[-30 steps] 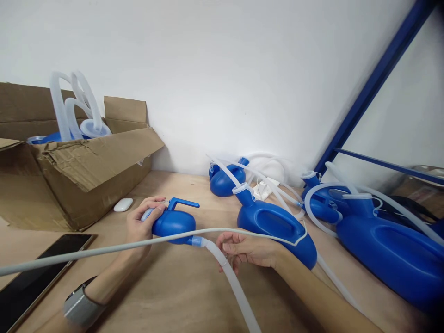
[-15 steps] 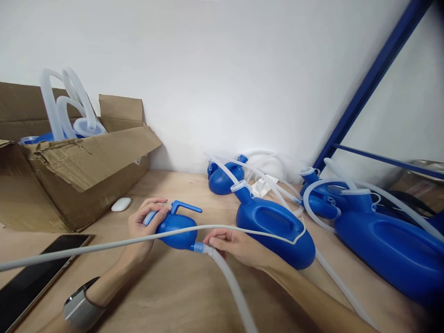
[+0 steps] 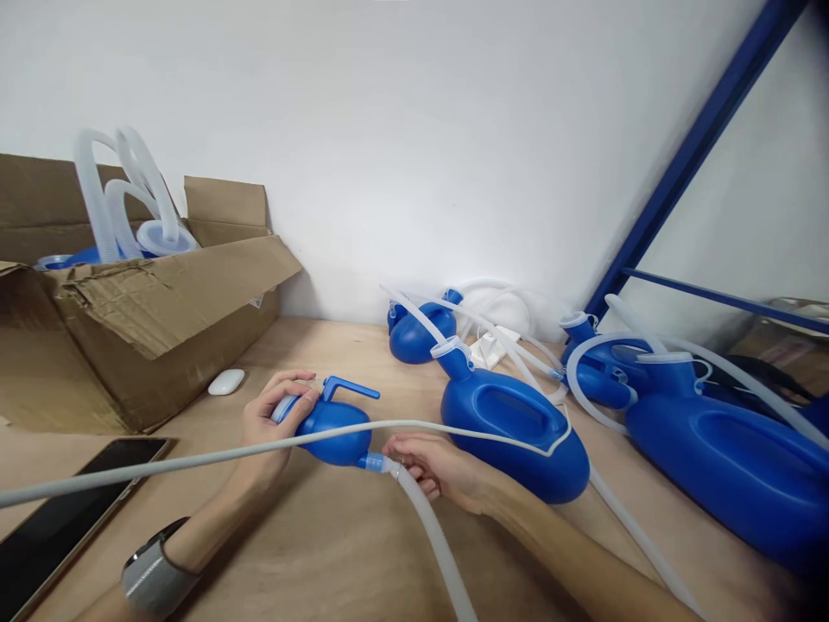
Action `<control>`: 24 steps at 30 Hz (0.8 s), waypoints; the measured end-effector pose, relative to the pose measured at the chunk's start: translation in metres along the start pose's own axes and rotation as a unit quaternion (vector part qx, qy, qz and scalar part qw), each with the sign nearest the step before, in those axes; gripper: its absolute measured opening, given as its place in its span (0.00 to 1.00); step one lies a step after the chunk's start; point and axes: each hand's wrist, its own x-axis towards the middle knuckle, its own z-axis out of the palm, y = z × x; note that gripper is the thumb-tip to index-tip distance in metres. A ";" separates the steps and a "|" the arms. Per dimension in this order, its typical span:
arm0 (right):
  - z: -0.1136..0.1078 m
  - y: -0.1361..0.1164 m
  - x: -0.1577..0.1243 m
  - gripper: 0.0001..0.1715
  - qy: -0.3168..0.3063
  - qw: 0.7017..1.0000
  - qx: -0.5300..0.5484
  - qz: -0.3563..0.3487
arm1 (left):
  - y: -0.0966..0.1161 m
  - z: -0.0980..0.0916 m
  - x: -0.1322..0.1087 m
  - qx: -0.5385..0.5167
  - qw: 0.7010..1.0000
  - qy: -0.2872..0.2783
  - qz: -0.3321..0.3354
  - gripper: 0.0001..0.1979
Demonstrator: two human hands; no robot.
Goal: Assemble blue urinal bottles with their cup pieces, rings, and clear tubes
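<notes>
My left hand (image 3: 275, 415) is wrapped around the pale-rimmed end of a small blue plastic urinal cup (image 3: 337, 432) lying on its side. The cup's blue handle (image 3: 353, 387) sticks up and to the right. From its light-blue spout (image 3: 372, 462) a white corrugated hose (image 3: 431, 527) runs down toward the bottom edge. At the joint of hose and spout, my right hand (image 3: 431, 466) has its fingers curled close to a thin ring or wire; whatever they pinch is too small to make out. A thin pale cord (image 3: 259, 447) crosses in front of the cup.
Blue urinal bottles (image 3: 515, 432) with hoses lie to the right, another (image 3: 725, 458) farther right. A cardboard box (image 3: 161, 328) with hoses stands left. A phone (image 3: 78, 510) and a white case (image 3: 226, 382) lie nearby. Behind are a power strip (image 3: 496, 347) and blue frame (image 3: 699, 155).
The cup and my left hand have shifted slightly right. My right fingers have curled more beside the hose joint, and that hand has turned a little.
</notes>
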 end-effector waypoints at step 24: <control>0.003 0.008 -0.002 0.15 -0.027 0.973 -0.137 -0.186 | -0.005 0.004 -0.001 0.005 0.999 -0.030 -0.013 0.27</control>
